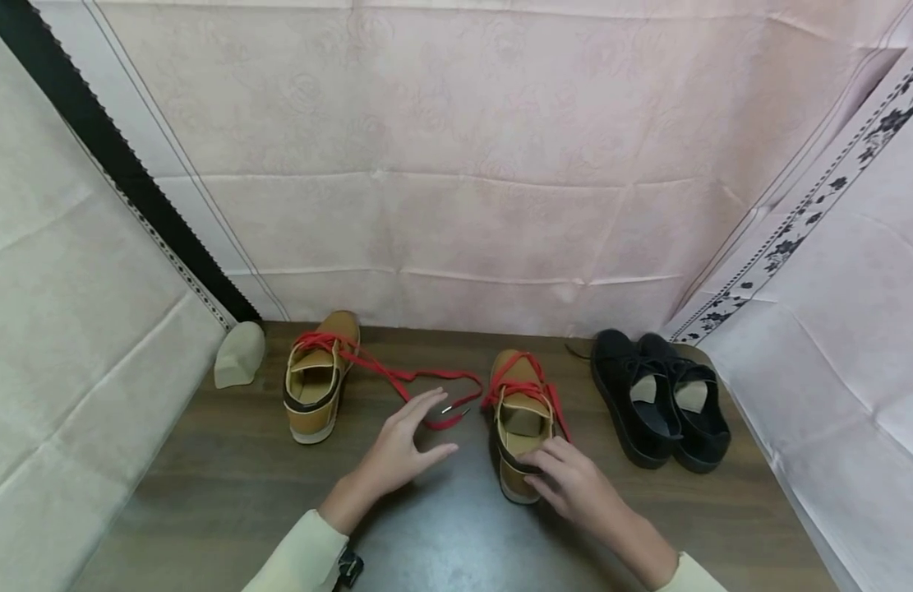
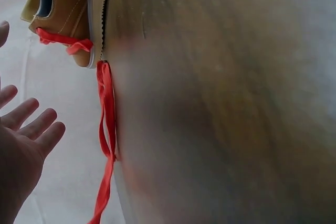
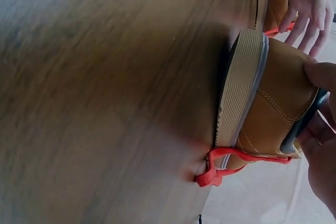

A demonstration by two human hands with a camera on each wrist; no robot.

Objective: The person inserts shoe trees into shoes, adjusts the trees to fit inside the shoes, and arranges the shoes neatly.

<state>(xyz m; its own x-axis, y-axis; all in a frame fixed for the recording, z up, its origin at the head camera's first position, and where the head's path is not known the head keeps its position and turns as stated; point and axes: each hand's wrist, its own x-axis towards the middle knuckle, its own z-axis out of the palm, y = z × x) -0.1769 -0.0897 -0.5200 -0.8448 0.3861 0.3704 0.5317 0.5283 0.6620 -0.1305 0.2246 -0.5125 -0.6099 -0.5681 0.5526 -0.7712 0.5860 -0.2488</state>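
My right hand (image 1: pixel 578 487) pinches the back collar of a tan lace-up shoe (image 1: pixel 518 485), thumb on the heel's outside and fingers inside the opening. In the right wrist view the shoe's ribbed sole (image 3: pixel 242 80) tilts, heel end raised off the floor. Its red laces (image 3: pixel 210 174) hang loose over the side. My left hand (image 1: pixel 398 450) hovers between the two tan shoes, fingers spread and holding nothing. The matching tan shoe (image 1: pixel 311 419) stands to the left, its long red lace (image 1: pixel 397 376) trailing right across the floor.
A pair of black shoes (image 1: pixel 652 419) stands side by side on the right. An off-white rounded object (image 1: pixel 240 353) sits by the left wall. Pale cloth sheets (image 1: pixel 456 222) hang behind and on both sides of the brown wood-grain floor (image 1: pixel 205 485).
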